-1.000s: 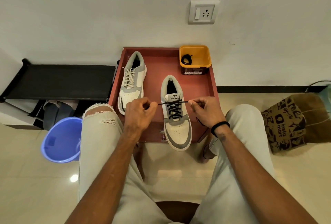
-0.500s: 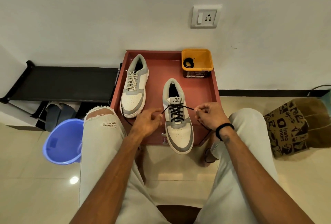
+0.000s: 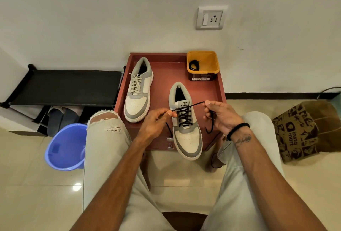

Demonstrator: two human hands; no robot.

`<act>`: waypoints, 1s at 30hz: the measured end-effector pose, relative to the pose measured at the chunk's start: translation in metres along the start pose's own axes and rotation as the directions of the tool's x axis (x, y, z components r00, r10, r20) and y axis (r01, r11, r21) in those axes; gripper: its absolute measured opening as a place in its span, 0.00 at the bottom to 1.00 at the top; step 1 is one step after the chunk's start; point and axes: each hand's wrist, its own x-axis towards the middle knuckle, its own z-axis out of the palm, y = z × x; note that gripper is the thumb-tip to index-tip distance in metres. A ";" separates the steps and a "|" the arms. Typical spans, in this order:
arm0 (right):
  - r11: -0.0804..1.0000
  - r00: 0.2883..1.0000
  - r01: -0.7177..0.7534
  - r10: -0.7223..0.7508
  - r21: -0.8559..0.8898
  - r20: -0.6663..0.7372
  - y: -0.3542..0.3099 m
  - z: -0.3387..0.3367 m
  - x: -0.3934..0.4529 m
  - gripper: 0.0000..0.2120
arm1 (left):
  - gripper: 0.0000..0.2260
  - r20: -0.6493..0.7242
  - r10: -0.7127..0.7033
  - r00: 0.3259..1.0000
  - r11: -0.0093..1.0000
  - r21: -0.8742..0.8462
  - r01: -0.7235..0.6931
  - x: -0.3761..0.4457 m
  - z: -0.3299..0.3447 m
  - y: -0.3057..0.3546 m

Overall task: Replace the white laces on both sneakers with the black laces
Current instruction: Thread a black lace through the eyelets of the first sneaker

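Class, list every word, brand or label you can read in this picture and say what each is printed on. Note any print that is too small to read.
"Velar", cut off by the black lace: tongue of the near sneaker.
"insta mart": side of the brown paper bag.
Label on the dark base of the yellow tub: too small to read.

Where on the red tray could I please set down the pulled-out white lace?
Bare tray floor lies between the white-laced sneaker and the yellow tub, behind the black-laced sneaker. The front is crowded by the left hand and right hand pinching the black lace.
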 end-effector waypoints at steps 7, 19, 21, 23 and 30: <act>0.961 0.957 -0.002 -0.078 -0.276 -0.281 0.013 -0.003 0.010 0.10 | 0.12 -0.069 -0.114 0.991 0.991 -0.080 0.109 0.005 0.012 0.001; 0.904 0.967 -0.165 0.226 -0.395 0.115 0.000 -0.011 -0.012 0.11 | 0.10 0.101 -0.307 0.946 0.952 0.035 0.305 -0.010 -0.012 0.013; 0.953 0.947 -0.134 0.204 -0.271 0.249 -0.003 -0.013 -0.014 0.16 | 0.13 0.200 -0.268 0.942 0.926 -0.216 0.309 -0.017 -0.017 0.026; 0.982 0.936 -0.084 0.136 -0.169 0.325 -0.006 -0.012 -0.013 0.15 | 0.13 0.186 -0.170 0.968 0.925 -0.308 0.222 -0.018 -0.017 0.034; 0.984 0.967 0.170 -0.175 0.047 0.186 -0.001 0.009 -0.004 0.13 | 0.10 -0.054 0.066 0.996 0.932 -0.353 -0.081 0.005 0.007 0.041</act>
